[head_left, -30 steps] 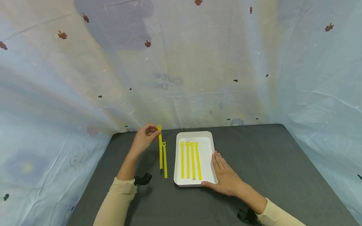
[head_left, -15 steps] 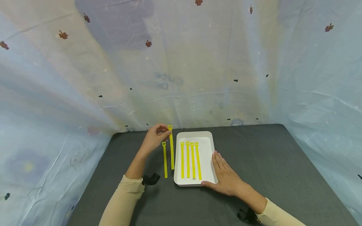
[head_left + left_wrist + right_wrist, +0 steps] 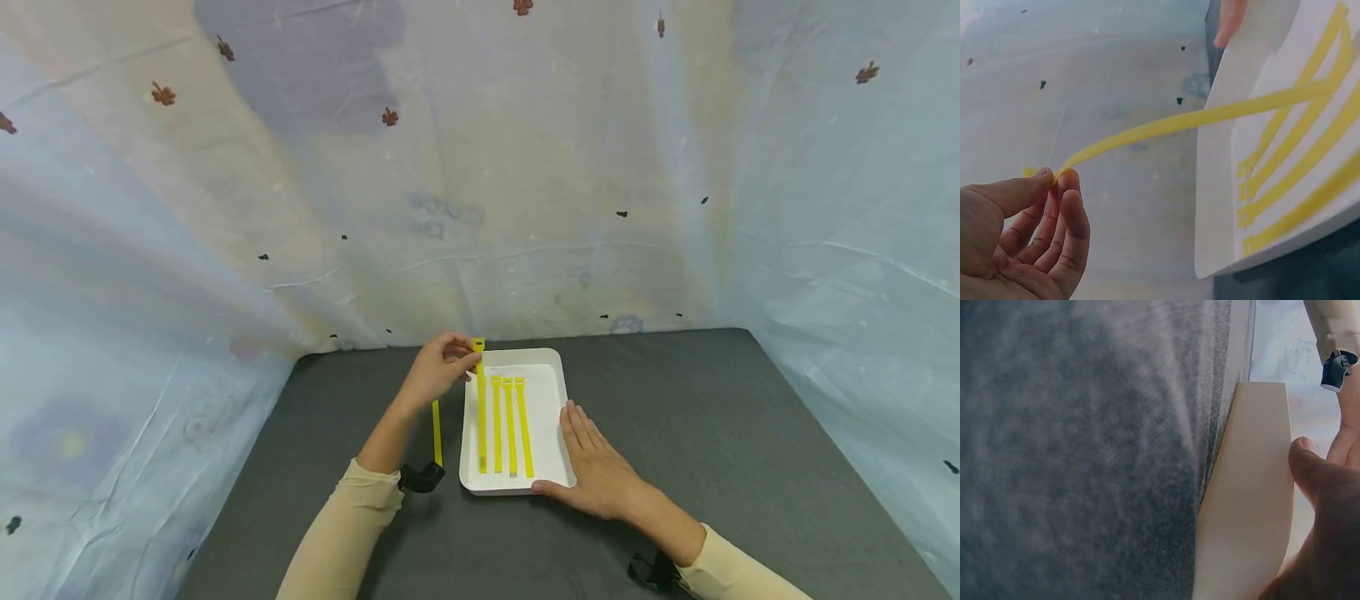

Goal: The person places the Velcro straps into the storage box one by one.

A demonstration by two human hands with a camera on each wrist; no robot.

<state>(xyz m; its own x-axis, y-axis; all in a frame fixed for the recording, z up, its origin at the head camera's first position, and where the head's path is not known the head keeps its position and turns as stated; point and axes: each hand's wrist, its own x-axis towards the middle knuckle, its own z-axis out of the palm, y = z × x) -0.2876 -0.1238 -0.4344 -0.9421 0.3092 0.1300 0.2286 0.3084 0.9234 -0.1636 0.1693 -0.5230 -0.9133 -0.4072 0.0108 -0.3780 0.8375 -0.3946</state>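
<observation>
Between thumb and index finger, my left hand (image 3: 438, 371) pinches a yellow cable tie strap (image 3: 1166, 125) near its slotted head. The strap hangs over the left part of a white tray (image 3: 552, 425), bowing slightly, its lower end over or on the straps there; contact is unclear. Several similar yellow straps (image 3: 512, 433) lie side by side in the tray, heads toward the far end. My right hand (image 3: 600, 479) rests against the tray's near right corner with straight fingers along the side and thumb at the near edge. Another strap (image 3: 437, 433) lies left of the tray, partly hidden by my left arm.
The tray stands on a dark grey cloth-covered table (image 3: 675, 400). A pale patterned curtain (image 3: 495, 275) hangs behind the table's far edge and along both sides. A black wrist mount (image 3: 422, 477) sits below my left hand, close to the tray's left side.
My left hand has carried its strap rightward, from left of the loose strap, past it, to over the tray's left part. The right hand and the tray have stayed put.
</observation>
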